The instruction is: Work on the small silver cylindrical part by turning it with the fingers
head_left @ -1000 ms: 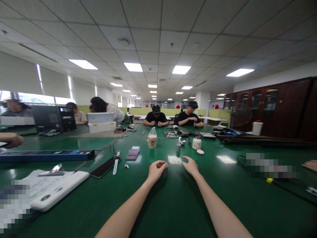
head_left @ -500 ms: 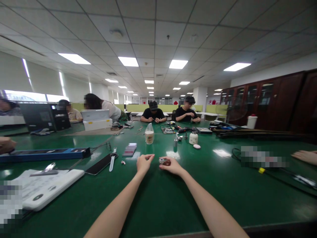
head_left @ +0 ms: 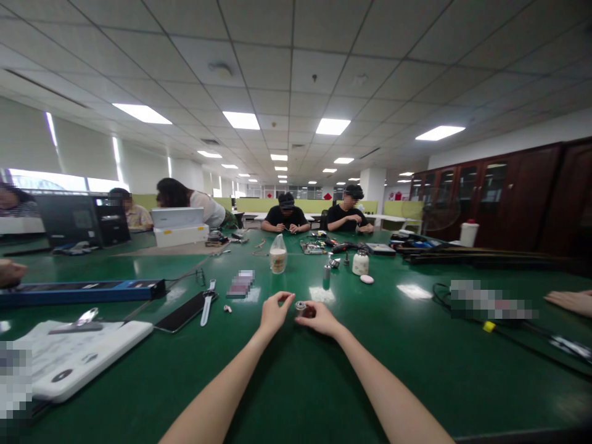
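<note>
My right hand (head_left: 322, 319) grips a small round metal part (head_left: 300, 306) between thumb and fingers, just above the table. Its end is silver with a ring-shaped top, and something reddish-brown shows behind it, inside the curl of my fingers. My left hand (head_left: 275, 316) is close by on the left, thumb and forefinger pinched together, their tips just short of the metal part. Whether anything tiny is in that pinch is too small to make out. Beyond my hands a silver metal cylinder (head_left: 327, 276) stands upright on the green table (head_left: 296, 388).
A bagged cup (head_left: 278, 260), a white jar (head_left: 361, 263) and its pink lid (head_left: 367, 279) stand ahead. Leftward lie a watch (head_left: 208, 303), a black tablet (head_left: 179, 312) and a clipboard (head_left: 74, 333). Cables (head_left: 513, 336) and another person's hand (head_left: 568, 301) are at right. Several people sit around.
My left hand has moved slightly right, its fingertips nearer the metal part. The part in my right hand now sits more upright. The view has shifted slightly.
</note>
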The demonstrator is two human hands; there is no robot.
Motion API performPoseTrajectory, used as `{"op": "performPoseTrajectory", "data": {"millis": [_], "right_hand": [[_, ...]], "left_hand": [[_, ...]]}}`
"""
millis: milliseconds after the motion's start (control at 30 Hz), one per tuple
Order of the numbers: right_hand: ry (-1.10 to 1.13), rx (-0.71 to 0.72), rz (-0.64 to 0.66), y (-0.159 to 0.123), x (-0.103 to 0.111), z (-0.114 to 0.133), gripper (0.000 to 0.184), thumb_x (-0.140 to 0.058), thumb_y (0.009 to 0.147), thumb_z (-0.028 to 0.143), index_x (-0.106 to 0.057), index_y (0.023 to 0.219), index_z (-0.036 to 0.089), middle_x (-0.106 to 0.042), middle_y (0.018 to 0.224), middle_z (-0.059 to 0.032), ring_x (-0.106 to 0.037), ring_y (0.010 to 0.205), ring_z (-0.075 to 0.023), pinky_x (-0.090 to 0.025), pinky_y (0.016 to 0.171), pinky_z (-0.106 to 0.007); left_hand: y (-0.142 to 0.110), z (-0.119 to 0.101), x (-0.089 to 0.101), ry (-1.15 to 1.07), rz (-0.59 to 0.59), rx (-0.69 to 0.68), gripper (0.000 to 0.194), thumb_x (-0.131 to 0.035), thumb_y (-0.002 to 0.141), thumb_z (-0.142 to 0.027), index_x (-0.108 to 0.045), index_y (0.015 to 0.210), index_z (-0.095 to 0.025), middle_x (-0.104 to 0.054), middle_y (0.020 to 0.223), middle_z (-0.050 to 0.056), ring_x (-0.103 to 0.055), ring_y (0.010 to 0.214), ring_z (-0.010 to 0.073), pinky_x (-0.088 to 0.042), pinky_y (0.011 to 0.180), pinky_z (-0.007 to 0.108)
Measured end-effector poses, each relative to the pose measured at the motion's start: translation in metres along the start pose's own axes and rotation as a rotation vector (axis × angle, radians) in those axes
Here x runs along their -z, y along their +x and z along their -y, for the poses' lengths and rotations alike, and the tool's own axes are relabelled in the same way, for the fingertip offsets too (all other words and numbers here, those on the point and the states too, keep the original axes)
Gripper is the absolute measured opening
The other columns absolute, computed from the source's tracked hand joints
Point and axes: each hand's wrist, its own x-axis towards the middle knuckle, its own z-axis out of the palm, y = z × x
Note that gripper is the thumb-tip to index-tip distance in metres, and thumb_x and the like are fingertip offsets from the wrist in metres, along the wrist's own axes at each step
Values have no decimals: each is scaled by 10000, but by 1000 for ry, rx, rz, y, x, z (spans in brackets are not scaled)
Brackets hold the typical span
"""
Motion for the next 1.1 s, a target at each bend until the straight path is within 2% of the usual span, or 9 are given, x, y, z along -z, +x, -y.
{"op": "performPoseTrajectory", "data": {"millis": [167, 700, 900, 1100], "right_hand": [[-13, 9, 33, 1, -2, -2, 222, -616, 953, 287, -626, 1119, 141, -666, 1098, -62, -670, 923, -201, -573, 803, -393], [69, -9, 55, 2, 2, 7, 251, -615, 952, 290, -617, 1159, 147, -653, 1153, -72, -665, 963, -215, -570, 821, -406], [94, -56, -12, 4, 8, 10, 280, -613, 952, 293, -605, 1197, 160, -629, 1217, -82, -651, 1007, -230, -565, 840, -416], [25, -87, -116, 8, 4, 18, 260, -596, 964, 297, -606, 1184, 158, -644, 1178, -79, -660, 984, -217, -567, 835, -412]], "left_hand": [[-6, -14, -13, -43, 56, -66, 195, -597, 966, -294, -647, 1094, -155, -684, 1082, 63, -681, 891, 190, -575, 797, 385], [-8, -13, -13, -26, 99, -60, 197, -589, 970, -302, -648, 1087, -154, -688, 1068, 60, -683, 878, 186, -576, 791, 380], [-9, -12, -13, -41, 103, -37, 207, -587, 971, -304, -643, 1102, -154, -684, 1078, 62, -681, 885, 189, -575, 793, 385], [-11, -9, -13, -77, 106, -15, 203, -597, 966, -297, -643, 1103, -155, -679, 1092, 65, -678, 902, 194, -573, 801, 390]]}}
